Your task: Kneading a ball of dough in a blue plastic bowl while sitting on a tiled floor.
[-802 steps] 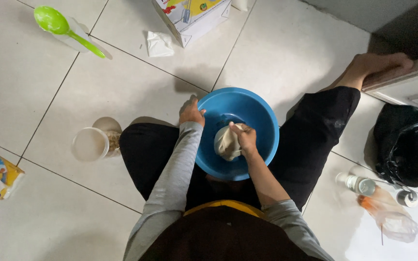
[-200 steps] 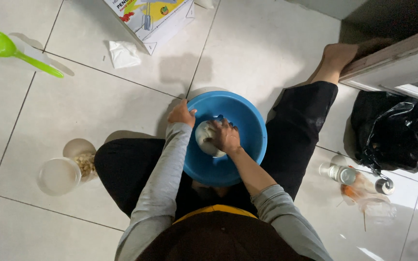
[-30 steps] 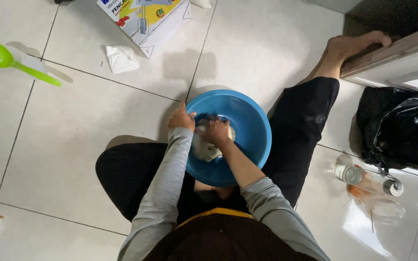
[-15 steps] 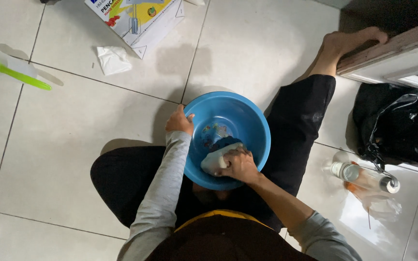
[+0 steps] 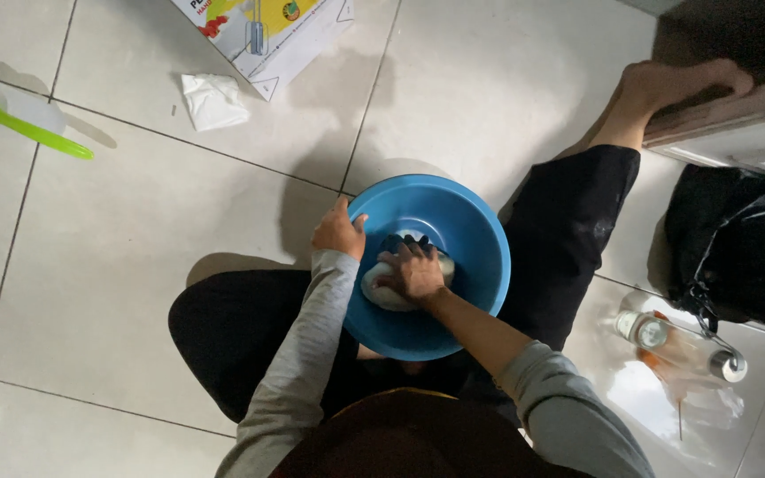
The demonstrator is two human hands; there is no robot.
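Note:
I sit on a tiled floor with a round blue plastic bowl [image 5: 467, 232] between my legs. My left hand [image 5: 338, 232] grips the bowl's left rim. Inside the bowl my right hand [image 5: 414, 271] presses down on a pale lump of dough [image 5: 379, 289], fingers curled over it. Most of the dough is hidden under that hand. Both arms wear grey sleeves, pushed up on the right forearm.
A green plastic ladle [image 5: 11, 115] lies at the far left. A crumpled white tissue [image 5: 212, 99] and a printed cardboard box [image 5: 267, 31] lie ahead. A black plastic bag [image 5: 737, 252] and bottles [image 5: 679, 345] sit to the right, beside a cabinet edge [image 5: 728, 124].
The right hand has shifted from the bowl's near side toward its middle, still pressing the dough. The left hand stays on the rim. The view has drifted slightly.

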